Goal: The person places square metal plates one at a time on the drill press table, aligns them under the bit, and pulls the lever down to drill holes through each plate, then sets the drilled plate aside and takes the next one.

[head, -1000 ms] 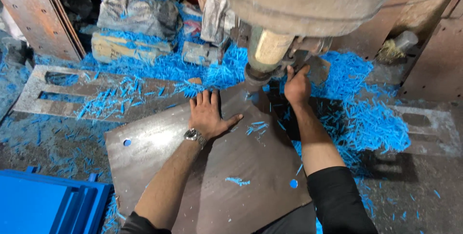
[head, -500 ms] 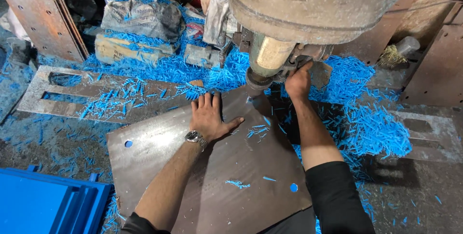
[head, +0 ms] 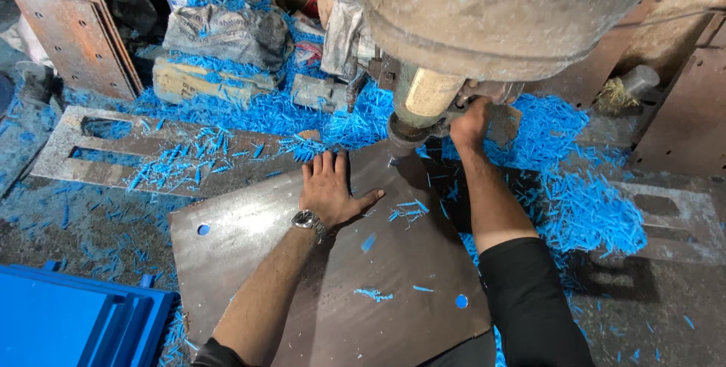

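Observation:
A large dark metal plate with small round holes lies on the floor under a drilling machine. My left hand, a watch on its wrist, presses flat on the plate's far edge with fingers spread. My right hand reaches up beside the machine's cream-coloured spindle and grips a part of the machine there. The spindle's tip stands at the plate's far edge, just right of my left hand.
Blue plastic shavings cover the floor around the plate. A grey slotted metal plate lies to the left, rusty plates lean at back left, blue panels sit at bottom left. Sacks and blocks crowd the back.
The view has shifted slightly. My right hand has risen a little toward the machine; my left hand stays flat on the plate.

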